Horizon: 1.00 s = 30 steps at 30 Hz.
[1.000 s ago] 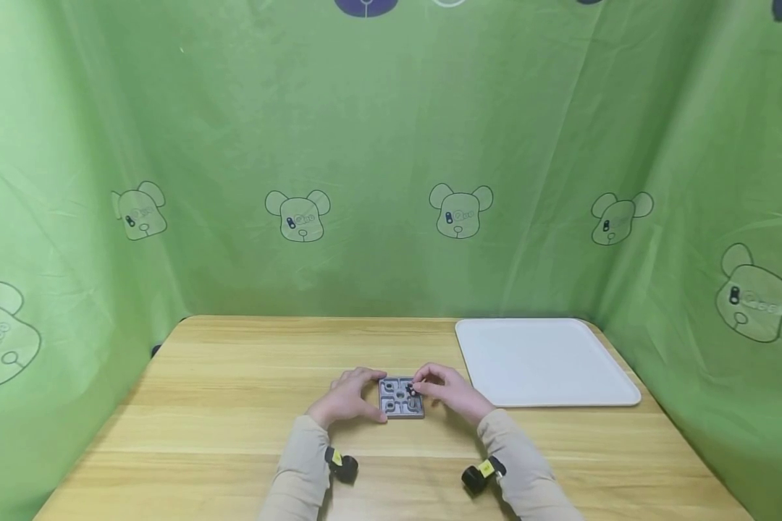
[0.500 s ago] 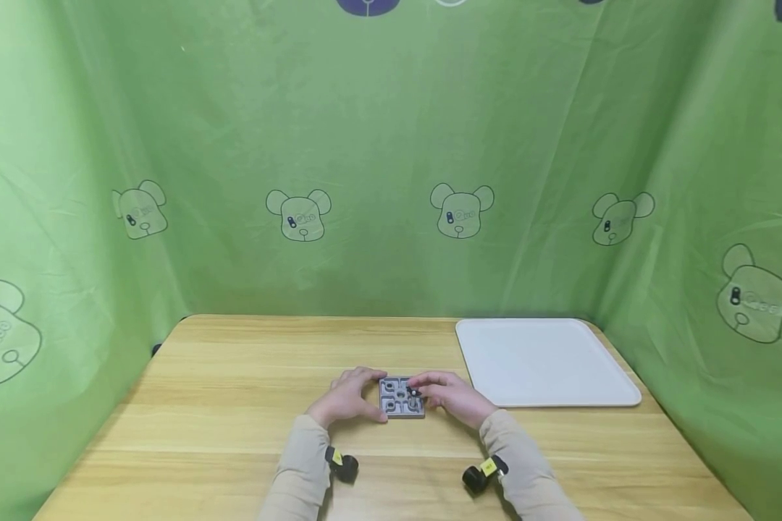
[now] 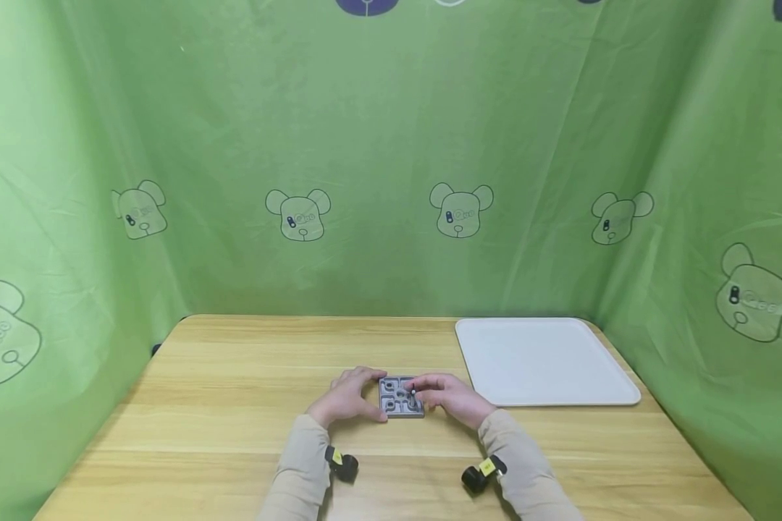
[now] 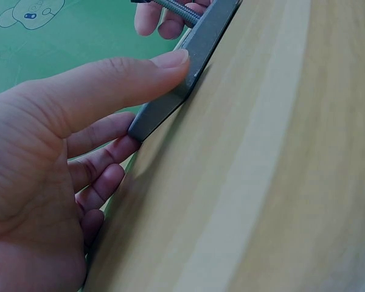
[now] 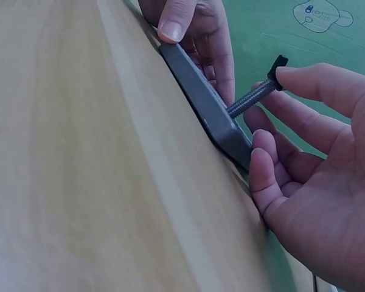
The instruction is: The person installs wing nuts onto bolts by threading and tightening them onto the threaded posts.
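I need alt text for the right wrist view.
The right hand holds a black-headed threaded bolt jutting from a grey plate on a wooden tabletop; the left hand grips the plate's other end. A green curtain hangs behind.

From here I see a grey plate [image 3: 400, 407], a black-headed grey bolt [image 5: 252, 100], beige sleeves [image 3: 302, 456], a yellowish wood-grained table [image 3: 234, 383], a white tray [image 3: 547, 362] and bear-patterned green curtains [image 3: 378, 130].
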Available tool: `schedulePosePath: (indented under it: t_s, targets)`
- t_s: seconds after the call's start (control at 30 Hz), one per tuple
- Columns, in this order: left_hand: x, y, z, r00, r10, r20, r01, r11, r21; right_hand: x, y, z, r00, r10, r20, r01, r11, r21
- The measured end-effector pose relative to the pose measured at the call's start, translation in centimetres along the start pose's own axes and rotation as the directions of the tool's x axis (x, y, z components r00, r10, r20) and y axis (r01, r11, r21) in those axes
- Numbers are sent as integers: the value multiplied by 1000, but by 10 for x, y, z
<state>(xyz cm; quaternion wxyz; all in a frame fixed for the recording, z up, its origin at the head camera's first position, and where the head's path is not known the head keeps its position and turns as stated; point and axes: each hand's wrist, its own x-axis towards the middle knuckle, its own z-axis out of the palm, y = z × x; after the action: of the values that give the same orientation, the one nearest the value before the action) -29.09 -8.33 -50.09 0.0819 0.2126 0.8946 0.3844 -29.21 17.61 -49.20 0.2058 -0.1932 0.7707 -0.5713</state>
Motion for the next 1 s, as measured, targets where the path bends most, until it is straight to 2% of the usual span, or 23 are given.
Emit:
schedulePosePath:
  t_s: [0.3,1.0]
  targets:
    - [1,-1,0,1000,-3,3,3,1000,3,3,4,1,1000,5,13,-5,1000,22]
    - [-1,4,-1,1000,5,5,-5,1000,12,4,-2,9,998,26,-53,-26,1000,-9]
